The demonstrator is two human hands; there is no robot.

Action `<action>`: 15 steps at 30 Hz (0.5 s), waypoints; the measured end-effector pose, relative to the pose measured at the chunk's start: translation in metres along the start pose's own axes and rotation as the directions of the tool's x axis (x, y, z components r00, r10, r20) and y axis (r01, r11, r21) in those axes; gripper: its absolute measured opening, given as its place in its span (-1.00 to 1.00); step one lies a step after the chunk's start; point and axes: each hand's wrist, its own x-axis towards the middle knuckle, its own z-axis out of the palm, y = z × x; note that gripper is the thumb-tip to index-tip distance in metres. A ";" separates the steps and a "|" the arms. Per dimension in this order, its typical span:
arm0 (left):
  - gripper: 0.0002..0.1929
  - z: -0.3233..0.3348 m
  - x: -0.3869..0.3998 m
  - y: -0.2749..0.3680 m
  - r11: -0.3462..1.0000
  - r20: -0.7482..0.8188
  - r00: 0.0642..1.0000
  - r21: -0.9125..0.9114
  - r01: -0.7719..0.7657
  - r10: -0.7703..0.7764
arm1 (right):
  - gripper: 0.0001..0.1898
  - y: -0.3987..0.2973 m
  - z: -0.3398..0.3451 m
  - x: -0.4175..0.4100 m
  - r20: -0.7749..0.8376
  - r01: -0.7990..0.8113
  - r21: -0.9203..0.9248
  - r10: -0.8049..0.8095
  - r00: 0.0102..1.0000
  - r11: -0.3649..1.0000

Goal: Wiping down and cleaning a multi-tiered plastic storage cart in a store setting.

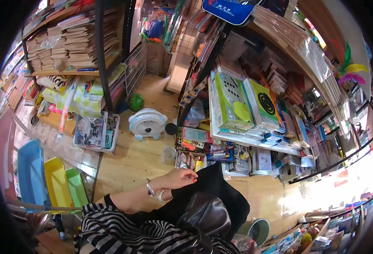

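My left hand (186, 177), with red nails and a silver bracelet at the wrist, rests loosely curled by my knee in black trousers (234, 200); nothing shows in it. A dark leather bag (205, 212) lies on my lap over a black-and-white striped garment (126, 235). At the bottom edge, only a small part of my right hand (253, 248) shows, beside a crumpled clear plastic item (241, 242); its grip is unclear. Near it stands a grey-green bucket (259, 231). A white and light-blue fan (147, 123) stands on the floor ahead, next to a dark round object (171, 129).
Shelves with stacked paper goods (78, 41) rise at left, above a plastic bin (91, 133). Blue (34, 171), yellow (58, 181) and green (77, 185) trays stand nearer. At right, a shelf holds boxed goods (234, 101). A green ball (136, 102) lies behind the fan.
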 end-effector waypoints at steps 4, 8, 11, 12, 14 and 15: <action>-0.69 0.018 0.015 0.058 0.987 0.168 0.982 0.113 -0.112 0.092 | -0.53 -0.011 -0.066 0.039 -0.211 0.130 -0.122 -0.154 0.965 0.984; -0.65 0.057 0.027 0.109 0.958 0.323 0.924 0.128 -0.257 0.205 | -0.55 -0.062 -0.168 0.066 -0.380 0.250 -0.212 -0.315 0.869 0.945; -0.49 0.088 0.037 0.125 0.877 0.370 0.854 0.169 -0.450 0.367 | -0.51 -0.141 -0.246 0.058 -0.348 0.190 -0.063 -0.200 0.916 0.980; -0.37 0.100 0.039 0.128 0.802 0.349 0.807 0.204 -0.561 0.476 | -0.54 -0.177 -0.274 0.041 -0.335 0.254 -0.027 -0.248 0.909 0.967; -0.21 0.121 0.044 0.142 0.708 0.268 0.738 0.218 -0.672 0.619 | -0.58 -0.230 -0.312 0.013 -0.337 0.419 0.070 -0.373 0.864 0.905; -0.05 0.127 0.044 0.149 0.610 0.173 0.656 0.256 -0.750 0.734 | -0.59 -0.247 -0.324 0.009 -0.348 0.525 0.132 -0.456 0.819 0.841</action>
